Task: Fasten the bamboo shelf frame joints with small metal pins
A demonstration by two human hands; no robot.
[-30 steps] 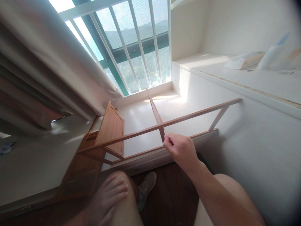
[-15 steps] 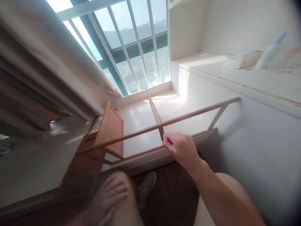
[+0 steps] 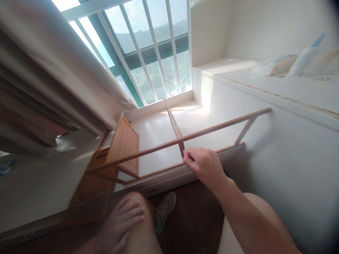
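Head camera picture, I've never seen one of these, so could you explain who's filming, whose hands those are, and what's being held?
There's no machine here: a person wears one camera on their head, looking forward and down at their own bare hands. The right hand pinches a thin metal piece beside the middle post of a wooden frame; its exact kind is hard to tell. The left hand rests on the left knee, holding nothing visible. On the white ledge at right stand a blue-tipped bottle and a plastic bag.
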